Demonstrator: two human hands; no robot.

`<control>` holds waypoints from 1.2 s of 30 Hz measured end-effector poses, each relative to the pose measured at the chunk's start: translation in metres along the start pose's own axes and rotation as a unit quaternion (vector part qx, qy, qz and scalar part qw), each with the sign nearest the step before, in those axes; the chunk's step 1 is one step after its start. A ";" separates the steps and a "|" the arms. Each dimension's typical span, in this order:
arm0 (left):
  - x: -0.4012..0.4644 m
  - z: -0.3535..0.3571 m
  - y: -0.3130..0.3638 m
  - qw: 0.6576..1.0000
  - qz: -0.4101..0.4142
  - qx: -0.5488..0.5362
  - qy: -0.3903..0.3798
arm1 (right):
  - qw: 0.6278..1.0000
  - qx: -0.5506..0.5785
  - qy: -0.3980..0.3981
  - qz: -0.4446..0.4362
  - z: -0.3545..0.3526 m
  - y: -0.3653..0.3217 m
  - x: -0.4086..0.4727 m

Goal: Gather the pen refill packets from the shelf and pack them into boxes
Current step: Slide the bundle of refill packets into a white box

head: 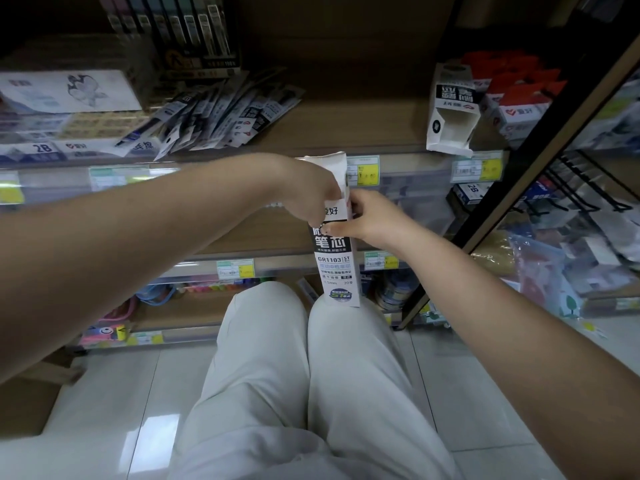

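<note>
Single head-worn wide-angle view, aimed forward and down: close on both forearms and pale-trousered knees (pixel 304 358), wooden stationery shelf (pixel 346 133) just beyond, white tiled floor (pixel 467 393) below.

Refill box (pixel 336 261): white-black, upright, top flap open, standing on knee. Second box (pixel 450 112): open, on shelf. Refill packets (pixel 214 116): loose heap, shelf left.

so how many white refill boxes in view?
2: one refill box gripped upright by left hand and right hand; one empty open box on the shelf. Others may be hidden.
</note>
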State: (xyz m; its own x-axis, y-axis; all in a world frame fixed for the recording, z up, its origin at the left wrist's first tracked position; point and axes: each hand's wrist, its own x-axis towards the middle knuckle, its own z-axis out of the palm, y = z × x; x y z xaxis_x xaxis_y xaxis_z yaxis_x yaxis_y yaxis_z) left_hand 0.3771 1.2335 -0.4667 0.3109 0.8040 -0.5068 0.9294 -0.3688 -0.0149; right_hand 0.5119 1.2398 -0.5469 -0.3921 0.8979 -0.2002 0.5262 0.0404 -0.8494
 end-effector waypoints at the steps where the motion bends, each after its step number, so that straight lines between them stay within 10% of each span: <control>1: 0.000 0.002 0.002 1.000 -0.002 0.002 0.003 | 1.000 0.001 0.000 0.001 0.001 0.000 0.001; 22: -0.010 -0.003 -0.009 0.967 0.051 -0.168 0.185 | 0.998 0.048 0.029 0.017 -0.010 0.015 0.001; 27: -0.008 0.017 -0.012 0.873 0.006 -0.246 0.421 | 0.997 0.065 0.029 0.015 -0.016 0.016 -0.003; 36: 0.020 0.071 0.015 0.764 -0.031 -0.450 0.461 | 0.996 0.079 0.022 0.021 -0.015 0.022 -0.004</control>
State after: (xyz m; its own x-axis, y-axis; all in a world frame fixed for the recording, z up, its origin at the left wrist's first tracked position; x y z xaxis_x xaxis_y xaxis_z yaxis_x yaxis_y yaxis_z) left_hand 0.3832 1.2105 -0.5385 -0.1169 0.9469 0.2994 0.5795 -0.1798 0.7949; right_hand 0.5362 1.2440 -0.5576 -0.3361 0.9162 -0.2183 0.4143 -0.0644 -0.9079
